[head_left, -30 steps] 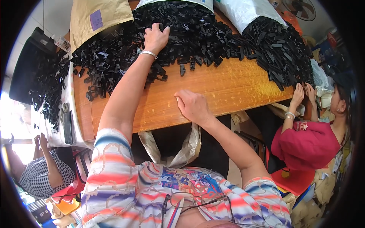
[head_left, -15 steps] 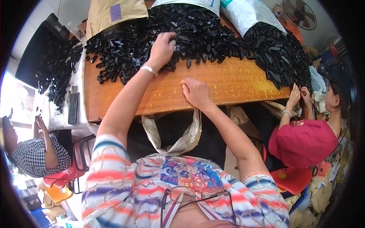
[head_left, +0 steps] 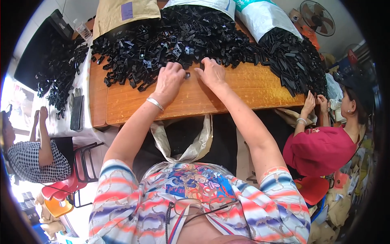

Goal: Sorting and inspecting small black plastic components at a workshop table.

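Note:
A heap of small black plastic parts (head_left: pixel 134 51) spreads over the wooden table (head_left: pixel 154 106). My left hand (head_left: pixel 170 81), with a bracelet at the wrist, is just in front of the heap's near edge. Its fingers are curled, and a small black plastic part (head_left: pixel 187 75) shows at their tips. Beside it on the right, my right hand (head_left: pixel 214 75) reaches to the same edge. Thumb and forefinger close around a dark part there, mostly hidden by the fingers. A gap of bare tabletop separates the two hands.
Open sacks, one brown (head_left: pixel 111 18) and one white (head_left: pixel 272 20), lie behind the parts. Longer black pieces (head_left: pixel 290 61) are heaped at right. A pale bag (head_left: pixel 199 148) hangs at the table's front edge. One person (head_left: pixel 317 148) sits right, another (head_left: pixel 40 160) left.
My left hand has drawn back from the heap toward me, with a small part at its fingertips. My right hand has moved forward from the bare tabletop to the heap's near edge.

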Demonstrator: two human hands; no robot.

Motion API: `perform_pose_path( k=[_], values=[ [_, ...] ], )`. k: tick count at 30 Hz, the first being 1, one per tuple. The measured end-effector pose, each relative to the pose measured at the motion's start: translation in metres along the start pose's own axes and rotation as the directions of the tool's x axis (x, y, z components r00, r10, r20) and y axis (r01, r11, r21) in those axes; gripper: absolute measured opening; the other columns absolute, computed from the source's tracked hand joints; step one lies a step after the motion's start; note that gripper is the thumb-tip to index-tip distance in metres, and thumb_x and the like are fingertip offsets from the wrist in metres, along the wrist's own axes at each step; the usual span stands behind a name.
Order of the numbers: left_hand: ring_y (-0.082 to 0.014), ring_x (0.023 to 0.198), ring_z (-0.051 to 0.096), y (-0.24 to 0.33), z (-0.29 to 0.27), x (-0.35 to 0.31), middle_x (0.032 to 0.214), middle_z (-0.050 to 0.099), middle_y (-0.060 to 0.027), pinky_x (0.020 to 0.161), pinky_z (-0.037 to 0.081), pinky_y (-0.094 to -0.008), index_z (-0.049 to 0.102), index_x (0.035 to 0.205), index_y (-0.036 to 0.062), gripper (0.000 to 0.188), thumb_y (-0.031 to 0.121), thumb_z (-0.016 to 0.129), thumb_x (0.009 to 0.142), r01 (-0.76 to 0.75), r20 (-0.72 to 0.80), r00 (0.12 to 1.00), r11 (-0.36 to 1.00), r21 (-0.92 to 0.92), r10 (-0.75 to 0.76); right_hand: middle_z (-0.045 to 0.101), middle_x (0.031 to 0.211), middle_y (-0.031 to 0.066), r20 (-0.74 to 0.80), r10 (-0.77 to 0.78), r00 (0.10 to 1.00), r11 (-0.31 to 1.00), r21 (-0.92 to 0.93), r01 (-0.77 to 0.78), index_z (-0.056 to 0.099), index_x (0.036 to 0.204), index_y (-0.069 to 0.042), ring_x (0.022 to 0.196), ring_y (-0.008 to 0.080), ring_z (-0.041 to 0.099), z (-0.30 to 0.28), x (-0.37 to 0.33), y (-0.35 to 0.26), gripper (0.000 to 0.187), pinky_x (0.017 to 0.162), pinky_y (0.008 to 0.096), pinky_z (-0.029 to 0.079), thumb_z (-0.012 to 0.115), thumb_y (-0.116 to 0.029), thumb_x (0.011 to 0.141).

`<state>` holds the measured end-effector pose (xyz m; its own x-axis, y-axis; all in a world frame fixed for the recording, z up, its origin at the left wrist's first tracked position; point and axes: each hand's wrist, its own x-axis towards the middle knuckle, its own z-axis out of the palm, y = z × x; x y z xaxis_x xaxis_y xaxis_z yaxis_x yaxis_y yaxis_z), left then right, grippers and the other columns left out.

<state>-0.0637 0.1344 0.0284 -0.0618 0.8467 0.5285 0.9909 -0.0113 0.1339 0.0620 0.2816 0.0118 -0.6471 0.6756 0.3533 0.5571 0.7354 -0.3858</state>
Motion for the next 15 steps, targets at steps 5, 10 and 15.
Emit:
perform_pose_path(
  k=[5,10,15],
  values=[
    [-0.0282,0.098,0.055,0.022,-0.010,-0.030,0.095,0.061,-0.0087,0.081,0.043,-0.0386,0.060,0.087,0.0062,0.009,0.009,0.065,0.080,0.009,0.135,0.991,0.999,-0.043,-0.003,0.068,0.095,0.0166,-0.001,-0.022,1.000,1.000,-0.008,0.022,0.064,0.103,-0.010,0.086,0.0361,0.068,0.002,0.004,0.006,0.027,0.075,0.0452,0.054,0.073,-0.024,0.082],
    [-0.0341,0.089,0.057,0.028,-0.023,-0.058,0.094,0.061,-0.0129,0.080,0.047,-0.0416,0.058,0.097,0.0022,0.025,0.000,0.070,0.075,0.169,0.050,0.986,0.942,-0.290,-0.162,0.072,0.087,0.0126,0.341,0.005,0.940,0.869,0.464,-0.173,0.070,0.099,-0.008,0.086,0.0306,0.068,-0.016,-0.030,0.008,0.019,0.075,0.0412,0.052,0.069,-0.020,0.084],
    [-0.0338,0.098,0.055,0.024,-0.021,-0.072,0.100,0.059,-0.0145,0.085,0.047,-0.0411,0.061,0.107,0.0021,0.037,0.006,0.076,0.073,0.341,0.007,0.934,0.886,-0.315,-0.357,0.067,0.089,0.0151,0.200,-0.096,0.975,0.941,0.338,0.023,0.071,0.101,-0.005,0.089,0.0317,0.066,-0.025,-0.050,0.001,0.020,0.080,0.0389,0.051,0.069,-0.016,0.084]
  ],
)
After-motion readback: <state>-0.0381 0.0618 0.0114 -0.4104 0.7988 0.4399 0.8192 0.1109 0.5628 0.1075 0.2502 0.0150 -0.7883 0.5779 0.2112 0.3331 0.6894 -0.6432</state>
